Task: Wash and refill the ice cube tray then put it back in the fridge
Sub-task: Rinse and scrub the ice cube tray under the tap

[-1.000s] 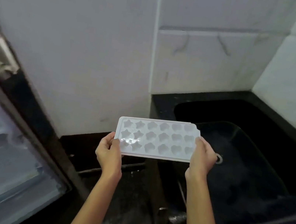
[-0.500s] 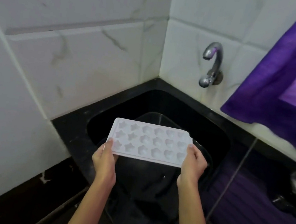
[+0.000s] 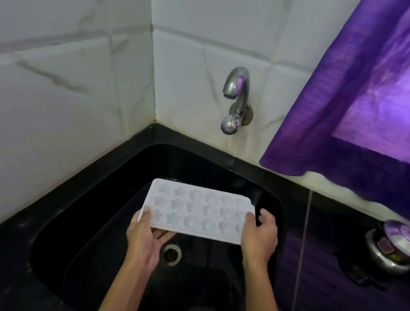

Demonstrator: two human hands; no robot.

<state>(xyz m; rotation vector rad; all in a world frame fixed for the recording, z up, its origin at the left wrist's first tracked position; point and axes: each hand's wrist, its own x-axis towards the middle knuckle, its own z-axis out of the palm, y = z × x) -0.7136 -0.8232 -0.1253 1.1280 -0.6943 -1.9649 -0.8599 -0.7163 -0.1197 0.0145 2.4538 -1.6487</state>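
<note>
The ice cube tray (image 3: pixel 196 211) sits level over the black sink (image 3: pixel 86 217), cavities up and looking dry, star shapes at the left end, rounder ones to the right. Left hand (image 3: pixel 144 237) pinches the near-left corner, thumb on the rim and fingers curled underneath. Right hand (image 3: pixel 259 235) clamps the right short edge, thumb on top, fingers wrapped round the far side. Both grips closed on the tray, neither slack.

This reads as the start of the wash: tray delivered to the basin, tap (image 3: pixel 234 98) not running, no water visible. Next move, by my judgement, calls for one hand to let go and reach up beyond the fingertips to the knob (image 3: pixel 229 126) below the spout, while the other carries the tray alone; the right is the closer candidate.

Room looks generous. The drain (image 3: pixel 171 253) lies just below the left fingers, open basin all round. The tiled wall (image 3: pixel 45 103) stands well off beyond the left thumb. Outside the right knuckles, the counter (image 3: pixel 337 297) carries a pressure cooker (image 3: pixel 399 246), and the purple curtain (image 3: pixel 366 113) hangs near the tap, worth avoiding on the reach.
</note>
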